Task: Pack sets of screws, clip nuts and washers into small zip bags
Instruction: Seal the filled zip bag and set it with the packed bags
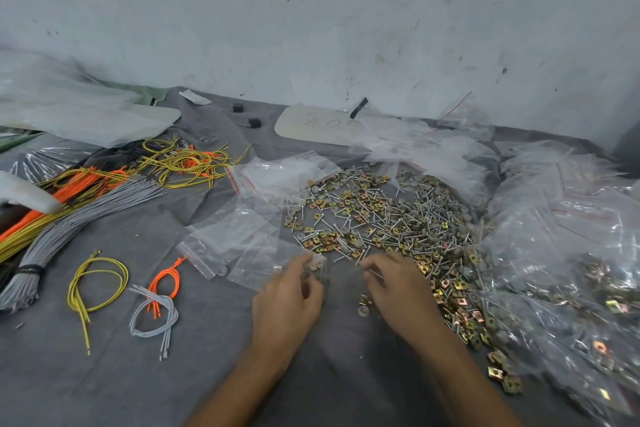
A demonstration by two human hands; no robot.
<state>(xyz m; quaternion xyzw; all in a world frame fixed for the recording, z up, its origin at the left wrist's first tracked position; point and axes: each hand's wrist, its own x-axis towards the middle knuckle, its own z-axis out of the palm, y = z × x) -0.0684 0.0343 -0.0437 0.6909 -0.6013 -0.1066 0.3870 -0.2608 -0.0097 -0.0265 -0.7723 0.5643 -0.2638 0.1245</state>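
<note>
A wide heap of silver screws, brass-coloured clip nuts and grey washers point(384, 215) lies on the grey cloth. My left hand point(287, 298) grips a small clear zip bag point(317, 265) with a few parts inside, just in front of the heap. My right hand point(398, 281) is beside it at the heap's near edge, fingers curled, pinching what looks like a screw point(375, 274). A grey washer and a clip nut point(363, 307) lie loose under the right hand. Empty zip bags point(239, 236) are spread to the left of my left hand.
Filled small bags point(568, 288) pile up at the right. Bundles of grey, orange and yellow wires point(69, 215) lie at the left, with short looped wires point(152, 308) in front. Large plastic sheets point(79, 111) and a white wall stand behind.
</note>
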